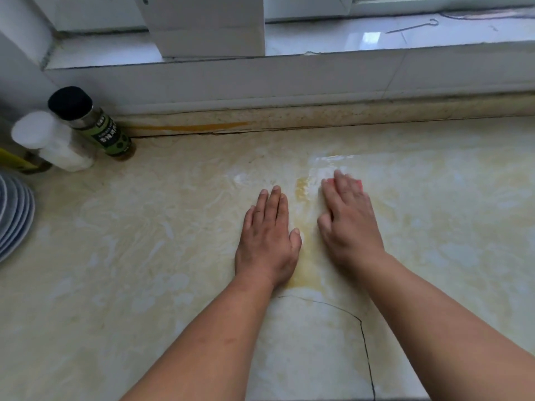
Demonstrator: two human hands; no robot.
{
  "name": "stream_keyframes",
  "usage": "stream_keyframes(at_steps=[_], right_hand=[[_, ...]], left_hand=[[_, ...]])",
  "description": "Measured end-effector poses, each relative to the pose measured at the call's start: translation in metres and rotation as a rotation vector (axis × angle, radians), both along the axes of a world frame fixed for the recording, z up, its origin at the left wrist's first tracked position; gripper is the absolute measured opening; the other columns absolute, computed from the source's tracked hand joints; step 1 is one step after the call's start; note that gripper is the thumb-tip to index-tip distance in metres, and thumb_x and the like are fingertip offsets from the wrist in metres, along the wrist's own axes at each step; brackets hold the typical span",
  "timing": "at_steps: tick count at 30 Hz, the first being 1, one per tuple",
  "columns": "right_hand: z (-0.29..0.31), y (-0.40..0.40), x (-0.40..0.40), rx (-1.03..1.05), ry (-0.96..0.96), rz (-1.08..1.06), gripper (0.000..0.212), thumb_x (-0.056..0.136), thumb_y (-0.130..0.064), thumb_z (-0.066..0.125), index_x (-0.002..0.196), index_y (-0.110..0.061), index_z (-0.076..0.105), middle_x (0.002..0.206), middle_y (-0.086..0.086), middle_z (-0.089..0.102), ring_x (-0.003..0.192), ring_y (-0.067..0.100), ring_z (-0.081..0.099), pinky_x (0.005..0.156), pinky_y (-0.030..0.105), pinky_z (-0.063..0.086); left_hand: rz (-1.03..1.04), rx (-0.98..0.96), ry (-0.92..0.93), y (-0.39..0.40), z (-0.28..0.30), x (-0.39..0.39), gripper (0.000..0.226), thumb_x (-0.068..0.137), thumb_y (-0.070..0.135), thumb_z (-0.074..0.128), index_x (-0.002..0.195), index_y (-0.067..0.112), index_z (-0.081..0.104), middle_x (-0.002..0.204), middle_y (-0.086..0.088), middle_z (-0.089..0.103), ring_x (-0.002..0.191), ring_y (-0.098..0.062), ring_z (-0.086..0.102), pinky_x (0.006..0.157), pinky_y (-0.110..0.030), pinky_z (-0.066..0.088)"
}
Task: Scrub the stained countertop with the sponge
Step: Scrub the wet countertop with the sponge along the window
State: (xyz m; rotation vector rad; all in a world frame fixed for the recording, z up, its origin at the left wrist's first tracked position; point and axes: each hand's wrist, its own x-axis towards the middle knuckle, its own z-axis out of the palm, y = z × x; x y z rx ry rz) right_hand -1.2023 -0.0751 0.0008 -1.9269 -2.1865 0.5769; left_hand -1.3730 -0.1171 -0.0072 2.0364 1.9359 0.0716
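While the right hand [348,218] pressed flat-fingered on the red sponge [359,184], far right of the yellow stain [302,188], the left hand [267,238] lay spread on the table [130,241], holding nothing. Wet sheen showed beyond the sponge; yellow streaks remained between the hands. Scrubbing looked partway done.

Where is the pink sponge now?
The pink sponge lies under the right hand's fingers, right of centre on the cream countertop, beside a yellow stain.
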Motion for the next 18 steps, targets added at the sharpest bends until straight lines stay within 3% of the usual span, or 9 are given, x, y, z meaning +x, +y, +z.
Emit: stream_keyframes(at_steps=[3, 8, 12, 14, 18], right_hand=[[0.002, 0.035, -0.015, -0.016, 0.002, -0.043, 0.066, 0.095, -0.028, 0.042, 0.158, -0.023, 0.023, 0.17, 0.004, 0.005, 0.156, 0.023, -0.002, 0.126, 0.047, 0.003], [0.006, 0.012, -0.032, -0.026, -0.01, 0.247, 0.067, 0.088, -0.036, 0.033, 0.155, -0.026, 0.032, 0.167, -0.001, 0.017, 0.155, 0.021, 0.003, 0.125, 0.044, 0.006], [0.008, -0.052, 0.005, -0.022, 0.012, 0.362, 0.064, 0.092, -0.037, 0.033, 0.155, -0.028, 0.035, 0.167, -0.008, 0.019, 0.156, 0.015, 0.003, 0.125, 0.048, 0.015], [0.005, -0.068, 0.03, -0.035, -0.005, 0.292, 0.068, 0.089, -0.036, 0.034, 0.157, -0.028, 0.032, 0.168, -0.008, 0.014, 0.156, 0.015, 0.001, 0.124, 0.049, 0.016], [0.001, -0.032, 0.043, -0.041, -0.054, 0.067, 0.07, 0.092, -0.04, 0.023, 0.16, -0.025, 0.02, 0.17, -0.004, 0.001, 0.156, 0.018, -0.007, 0.126, 0.048, 0.007]], left_hand=[[0.001, -0.001, -0.005, -0.001, 0.0, 0.0, 0.083, 0.092, 0.052, 0.005, 0.167, 0.017, -0.003, 0.175, 0.002, -0.018, 0.159, -0.015, -0.021, 0.127, -0.036, -0.011], [-0.004, 0.008, -0.025, -0.002, 0.003, -0.001, 0.084, 0.091, 0.05, 0.002, 0.167, 0.017, -0.001, 0.175, 0.001, -0.016, 0.159, -0.015, -0.019, 0.126, -0.035, -0.012], [0.0, 0.008, -0.047, -0.002, 0.005, -0.002, 0.071, 0.106, 0.041, 0.025, 0.167, 0.015, -0.002, 0.174, 0.001, -0.018, 0.159, -0.014, -0.022, 0.126, -0.034, -0.013], [0.0, -0.006, -0.04, -0.002, 0.005, -0.001, 0.072, 0.108, 0.039, 0.029, 0.167, 0.015, -0.006, 0.174, 0.002, -0.022, 0.158, -0.014, -0.024, 0.127, -0.035, -0.013], [0.002, -0.019, -0.004, -0.002, 0.004, 0.001, 0.075, 0.101, 0.042, 0.017, 0.167, 0.016, -0.008, 0.173, 0.002, -0.024, 0.157, -0.013, -0.025, 0.128, -0.036, -0.012]])
